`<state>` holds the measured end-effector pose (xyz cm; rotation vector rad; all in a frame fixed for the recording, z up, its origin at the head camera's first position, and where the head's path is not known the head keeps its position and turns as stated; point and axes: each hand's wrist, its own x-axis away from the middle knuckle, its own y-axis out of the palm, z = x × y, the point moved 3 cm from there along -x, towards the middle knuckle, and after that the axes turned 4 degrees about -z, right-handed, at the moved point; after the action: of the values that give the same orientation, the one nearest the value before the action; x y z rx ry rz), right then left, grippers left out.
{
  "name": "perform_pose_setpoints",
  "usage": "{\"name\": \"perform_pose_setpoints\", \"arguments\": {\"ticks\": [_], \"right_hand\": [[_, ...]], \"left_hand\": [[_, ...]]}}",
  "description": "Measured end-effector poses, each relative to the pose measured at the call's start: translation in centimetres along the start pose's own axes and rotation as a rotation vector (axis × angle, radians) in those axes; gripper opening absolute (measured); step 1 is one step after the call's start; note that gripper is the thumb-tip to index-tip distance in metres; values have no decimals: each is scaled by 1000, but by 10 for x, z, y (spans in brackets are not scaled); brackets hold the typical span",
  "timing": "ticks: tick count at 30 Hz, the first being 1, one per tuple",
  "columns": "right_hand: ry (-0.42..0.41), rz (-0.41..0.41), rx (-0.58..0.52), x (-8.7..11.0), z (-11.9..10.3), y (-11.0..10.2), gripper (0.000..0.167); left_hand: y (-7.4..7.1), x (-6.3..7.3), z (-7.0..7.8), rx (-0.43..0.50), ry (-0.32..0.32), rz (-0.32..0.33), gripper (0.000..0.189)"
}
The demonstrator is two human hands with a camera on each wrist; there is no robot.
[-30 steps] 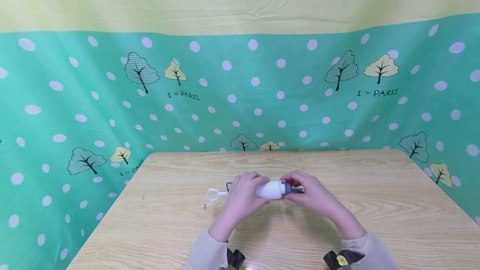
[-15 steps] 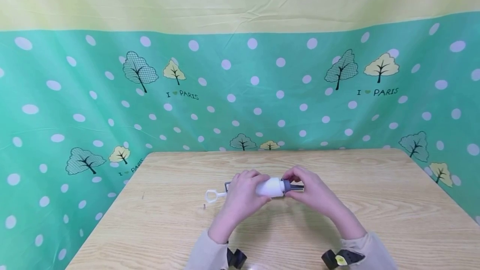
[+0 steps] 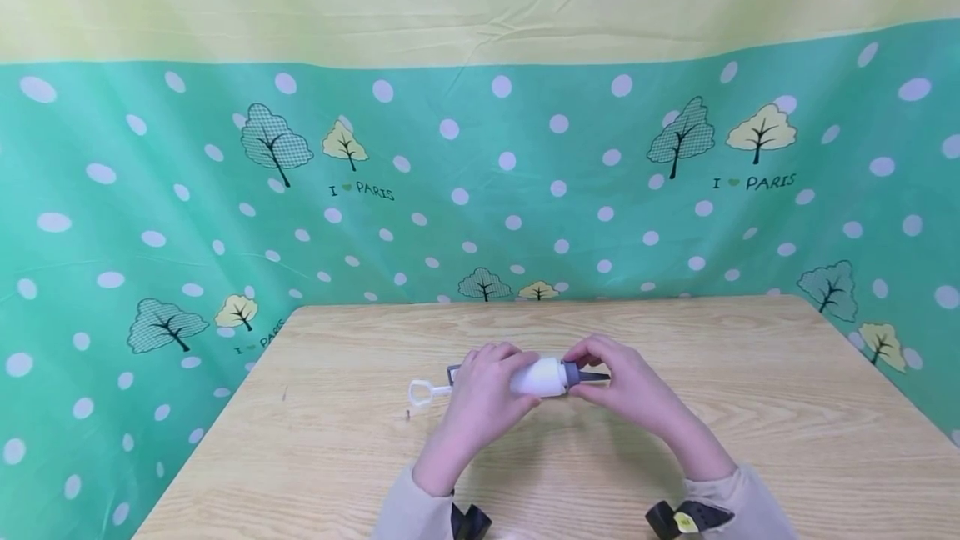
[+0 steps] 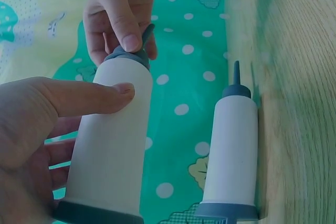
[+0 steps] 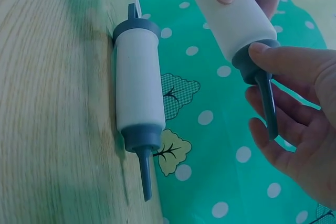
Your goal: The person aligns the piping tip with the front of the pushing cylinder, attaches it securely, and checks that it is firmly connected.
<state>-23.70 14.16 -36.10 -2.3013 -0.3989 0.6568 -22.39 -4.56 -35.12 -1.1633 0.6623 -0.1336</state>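
My left hand (image 3: 483,397) grips the white barrel of a large plastic syringe (image 3: 538,378), thumb laid along its side. At the other end, the thumb and fingers of my right hand (image 3: 628,382) pinch the dark grey nozzle cap (image 5: 251,62). The held syringe's thin nozzle (image 5: 266,106) points out past the right thumb, and its dark flange (image 4: 97,213) shows below the left hand. A second syringe (image 4: 231,150) of the same white and grey lies on the table beside it. In the head view the held syringe and left hand mostly hide that one.
A wooden table (image 3: 315,457) spans the work area, backed by a green and yellow patterned curtain (image 3: 420,148). Left of the left hand, a white ring-shaped handle (image 3: 422,392) sticks out. A tiny dark bit (image 3: 408,414) lies close to it.
The right hand's fingers have shifted slightly around the nozzle cap. Both hands and the held syringe stay nearly in place, while the head view has moved a little.
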Motion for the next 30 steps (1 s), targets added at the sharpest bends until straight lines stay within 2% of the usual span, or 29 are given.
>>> {"name": "perform_pose_setpoints", "arguments": {"ticks": [9,17,22,30], "right_hand": [[-1,-31,-7,1,2,-1,31],[69,-86,-58,1,3,0,29],[80,-118,-89,1,3,1,30],[108,-137,-72,-1,4,5,30]], "left_hand": [[-1,-1,0,-19,21,16,49],[-3,-1,1,-22,19,8,49],[-4,0,1,-20,20,0,48],[-4,0,0,-22,30,4,49]]}}
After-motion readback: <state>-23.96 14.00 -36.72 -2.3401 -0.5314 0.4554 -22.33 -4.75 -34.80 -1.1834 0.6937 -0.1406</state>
